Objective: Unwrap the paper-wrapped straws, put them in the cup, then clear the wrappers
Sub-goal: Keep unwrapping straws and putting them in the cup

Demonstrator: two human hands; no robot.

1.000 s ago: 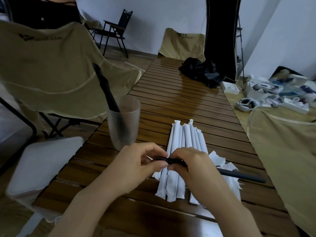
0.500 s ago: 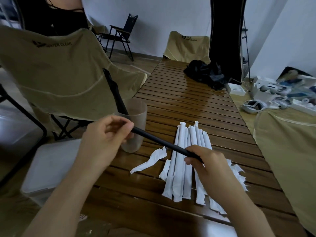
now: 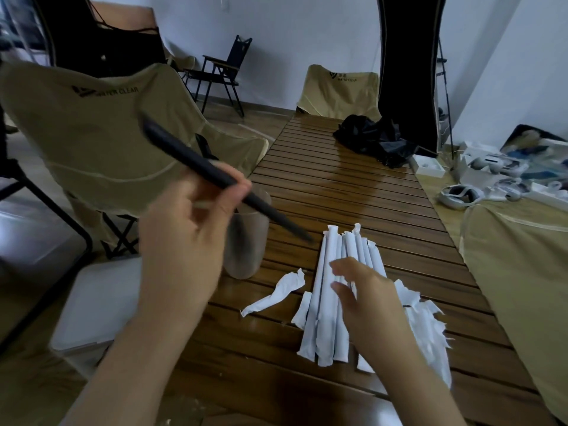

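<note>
Straw sits pinched in your left hand, tilted above the cup; tip it upright and drop its lower end past the rim. Your right hand, fingers loose and holding nothing, hovers over the wrapped straws on the tabletop.

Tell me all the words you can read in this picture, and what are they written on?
"WATER CLEAR", beside a dark logo, on the back of the tan folding chair at the left.
"WATER CLEAR", under a small logo, on the tan chair at the table's far end; it is tiny and only just readable.
The white boxes at the right show no print that can be read.
The wrapped straws show no print.
</note>
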